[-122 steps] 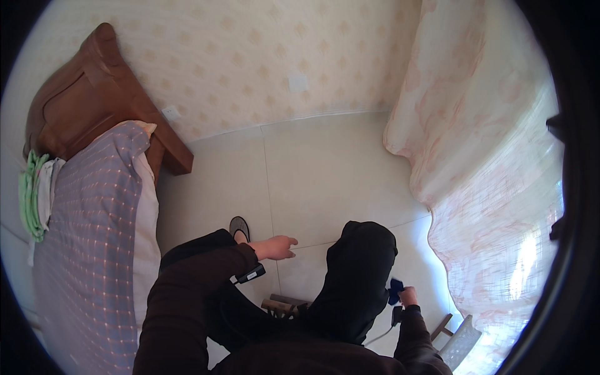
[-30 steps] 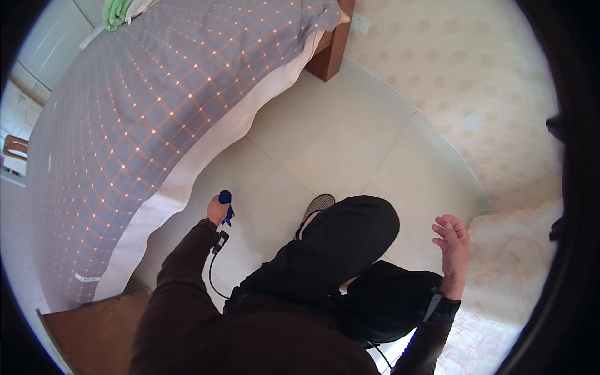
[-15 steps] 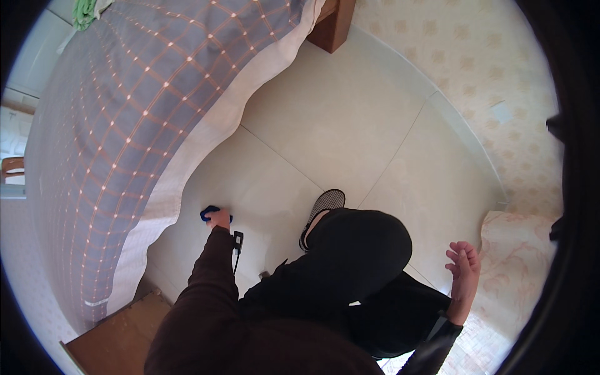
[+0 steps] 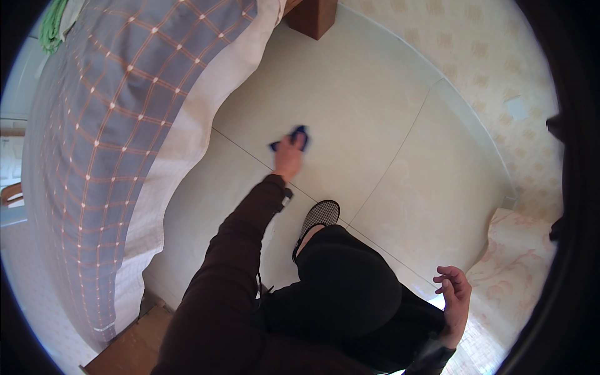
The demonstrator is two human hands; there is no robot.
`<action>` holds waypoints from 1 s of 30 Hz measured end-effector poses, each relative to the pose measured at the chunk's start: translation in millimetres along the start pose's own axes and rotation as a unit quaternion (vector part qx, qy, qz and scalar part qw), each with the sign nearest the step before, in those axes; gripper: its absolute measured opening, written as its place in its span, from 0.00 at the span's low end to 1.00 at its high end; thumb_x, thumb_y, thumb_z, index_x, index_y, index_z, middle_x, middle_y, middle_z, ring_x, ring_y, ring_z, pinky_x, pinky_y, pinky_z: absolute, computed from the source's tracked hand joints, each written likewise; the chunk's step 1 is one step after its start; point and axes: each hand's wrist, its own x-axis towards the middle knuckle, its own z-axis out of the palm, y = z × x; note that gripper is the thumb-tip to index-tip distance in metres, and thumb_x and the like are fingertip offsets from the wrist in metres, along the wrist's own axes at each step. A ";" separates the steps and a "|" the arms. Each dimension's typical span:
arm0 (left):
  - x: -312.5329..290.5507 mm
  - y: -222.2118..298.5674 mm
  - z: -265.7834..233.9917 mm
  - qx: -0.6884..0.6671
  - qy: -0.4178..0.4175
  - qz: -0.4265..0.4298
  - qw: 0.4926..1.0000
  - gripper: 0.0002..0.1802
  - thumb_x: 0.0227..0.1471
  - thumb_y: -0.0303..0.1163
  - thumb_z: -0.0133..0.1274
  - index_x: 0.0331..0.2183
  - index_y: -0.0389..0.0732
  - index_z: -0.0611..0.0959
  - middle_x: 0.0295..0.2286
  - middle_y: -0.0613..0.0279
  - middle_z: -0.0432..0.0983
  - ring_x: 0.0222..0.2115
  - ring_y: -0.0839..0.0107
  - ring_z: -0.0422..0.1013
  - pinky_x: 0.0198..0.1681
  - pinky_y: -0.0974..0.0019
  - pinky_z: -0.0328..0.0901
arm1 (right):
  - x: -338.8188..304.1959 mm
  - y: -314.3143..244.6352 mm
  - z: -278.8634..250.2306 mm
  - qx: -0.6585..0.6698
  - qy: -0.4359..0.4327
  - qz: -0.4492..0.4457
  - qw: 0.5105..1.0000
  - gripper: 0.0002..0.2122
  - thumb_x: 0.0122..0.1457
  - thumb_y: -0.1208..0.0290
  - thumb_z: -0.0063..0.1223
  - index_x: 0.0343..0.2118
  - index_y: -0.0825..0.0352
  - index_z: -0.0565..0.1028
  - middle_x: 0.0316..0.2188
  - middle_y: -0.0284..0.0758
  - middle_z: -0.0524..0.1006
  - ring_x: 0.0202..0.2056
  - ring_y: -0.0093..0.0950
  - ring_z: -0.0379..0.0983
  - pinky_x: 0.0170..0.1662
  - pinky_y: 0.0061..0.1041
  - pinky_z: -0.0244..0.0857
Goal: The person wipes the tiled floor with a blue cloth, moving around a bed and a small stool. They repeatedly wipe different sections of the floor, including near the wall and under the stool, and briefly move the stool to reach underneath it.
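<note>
Well — the left hand grips a blue cloth.

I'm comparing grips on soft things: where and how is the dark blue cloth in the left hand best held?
Probably grip the dark blue cloth by its bunched middle, from above on the person's side, as the left hand does: cloth shows past both sides of the hand, so a loose end would likely control it less.

Pale tiled floor, crossed by dark joints. Along its left edge, a grey checked bedcover with white skirt; at the far edge, a brown wooden leg; along the right edge, patterned cream wall and, nearer, a pink-printed curtain.
</note>
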 end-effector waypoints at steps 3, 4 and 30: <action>-8.5 93.6 17.6 -0.206 -0.217 -0.020 0.954 0.16 0.60 0.39 0.42 0.49 0.49 0.75 0.41 0.47 0.68 0.42 0.49 0.68 0.43 0.51 0.64 | 2.3 -1.3 0.4 -0.034 -0.020 0.025 0.999 0.16 0.58 0.62 0.56 0.44 0.68 0.74 0.38 0.32 0.76 0.37 0.22 0.71 0.36 0.20 0.64; -17.8 106.6 18.8 -0.051 -0.183 0.232 0.954 0.19 0.58 0.37 0.45 0.49 0.40 0.74 0.43 0.46 0.69 0.43 0.50 0.68 0.42 0.54 0.63 | 3.2 -0.5 1.0 -0.044 -0.027 0.026 0.998 0.16 0.58 0.62 0.56 0.44 0.68 0.74 0.37 0.32 0.76 0.37 0.22 0.71 0.36 0.21 0.64; -415.0 -362.4 -84.9 0.521 -0.243 -0.265 0.774 0.21 0.56 0.38 0.42 0.45 0.37 0.80 0.49 0.49 0.72 0.51 0.50 0.67 0.47 0.44 0.63 | 15.7 -4.1 20.0 -0.154 -0.080 0.024 0.985 0.12 0.56 0.74 0.51 0.43 0.71 0.73 0.36 0.35 0.76 0.38 0.26 0.73 0.39 0.23 0.65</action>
